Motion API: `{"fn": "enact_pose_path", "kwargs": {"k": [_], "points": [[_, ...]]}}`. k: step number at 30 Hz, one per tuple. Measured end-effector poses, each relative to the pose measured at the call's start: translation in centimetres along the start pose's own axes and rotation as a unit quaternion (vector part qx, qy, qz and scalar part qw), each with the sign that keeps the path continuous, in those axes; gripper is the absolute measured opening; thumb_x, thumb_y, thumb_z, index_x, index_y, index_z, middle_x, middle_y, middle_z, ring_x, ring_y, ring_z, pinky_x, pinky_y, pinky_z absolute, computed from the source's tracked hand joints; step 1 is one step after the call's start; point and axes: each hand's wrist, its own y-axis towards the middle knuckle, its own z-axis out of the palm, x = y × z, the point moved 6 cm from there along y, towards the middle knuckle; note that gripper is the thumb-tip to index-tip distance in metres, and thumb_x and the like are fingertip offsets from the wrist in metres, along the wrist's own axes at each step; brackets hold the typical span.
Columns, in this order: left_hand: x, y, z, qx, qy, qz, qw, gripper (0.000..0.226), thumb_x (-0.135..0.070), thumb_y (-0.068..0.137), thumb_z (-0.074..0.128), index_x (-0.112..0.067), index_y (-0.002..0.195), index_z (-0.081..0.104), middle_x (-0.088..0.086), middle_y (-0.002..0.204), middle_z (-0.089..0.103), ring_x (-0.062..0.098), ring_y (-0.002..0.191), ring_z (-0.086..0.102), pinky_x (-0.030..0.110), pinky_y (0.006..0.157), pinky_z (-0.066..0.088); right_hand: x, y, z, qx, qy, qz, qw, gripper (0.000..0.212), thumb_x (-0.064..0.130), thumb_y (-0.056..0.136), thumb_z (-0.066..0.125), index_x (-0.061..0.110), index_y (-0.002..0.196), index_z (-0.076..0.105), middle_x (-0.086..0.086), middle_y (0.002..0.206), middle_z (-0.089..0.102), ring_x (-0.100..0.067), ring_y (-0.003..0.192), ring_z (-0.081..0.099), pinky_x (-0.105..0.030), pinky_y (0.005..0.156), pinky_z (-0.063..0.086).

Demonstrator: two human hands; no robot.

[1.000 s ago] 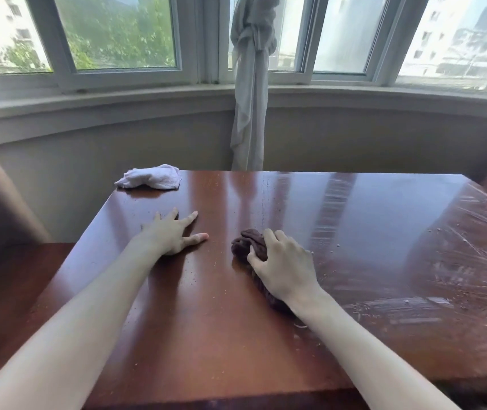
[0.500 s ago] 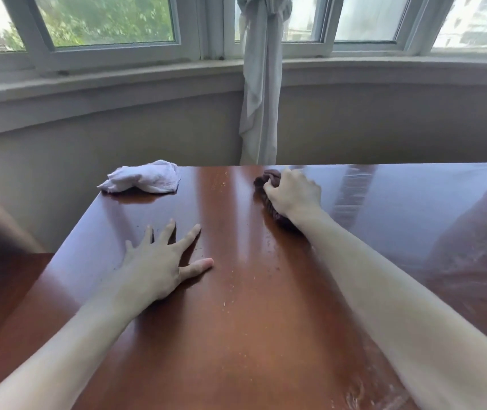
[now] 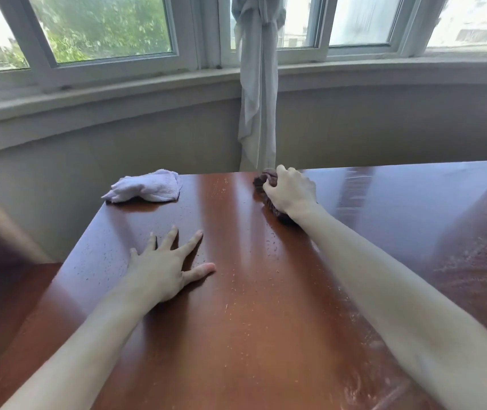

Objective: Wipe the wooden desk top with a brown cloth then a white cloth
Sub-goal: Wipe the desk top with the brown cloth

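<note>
The glossy reddish wooden desk top fills the lower view, speckled with small crumbs. My right hand reaches to the desk's far edge and is closed on a bunched brown cloth, which presses on the wood; most of the cloth hides under the hand. My left hand lies flat on the desk, palm down, fingers spread, holding nothing. A crumpled white cloth rests at the far left corner of the desk, apart from both hands.
A grey tied curtain hangs behind the desk's far edge, just beyond my right hand. A curved wall and window sill stand behind it. Wrinkled clear film covers the right side of the desk.
My right hand has pushed the brown cloth from the middle of the desk forward to the far edge. My left hand has stayed flat in place.
</note>
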Motion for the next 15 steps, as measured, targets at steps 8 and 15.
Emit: {"fn": "enact_pose_path", "kwargs": {"k": [8, 15], "points": [[0.0, -1.0, -0.6, 0.006, -0.020, -0.009, 1.000, 0.085, -0.090, 0.081, 0.025, -0.056, 0.154, -0.003, -0.003, 0.169, 0.000, 0.035, 0.154, 0.002, 0.062, 0.116, 0.019, 1.0, -18.2, -5.2, 0.025, -0.007, -0.069, 0.997, 0.035, 0.053, 0.098, 0.044, 0.019, 0.104, 0.054, -0.004, 0.103, 0.061, -0.030, 0.098, 0.061, -0.038, 0.072, 0.041], [-0.4, -1.9, -1.3, 0.017, -0.024, -0.005, 1.000, 0.088, -0.091, 0.080, 0.026, -0.053, 0.155, 0.001, -0.001, 0.169, 0.002, 0.039, 0.154, 0.005, 0.063, 0.117, 0.020, 1.0, -25.9, -8.0, 0.022, 0.008, -0.088, 0.996, 0.031, 0.055, 0.095, 0.047, 0.025, 0.091, 0.043, -0.001, 0.098, 0.061, -0.028, 0.095, 0.062, -0.040, 0.073, 0.049]]}}
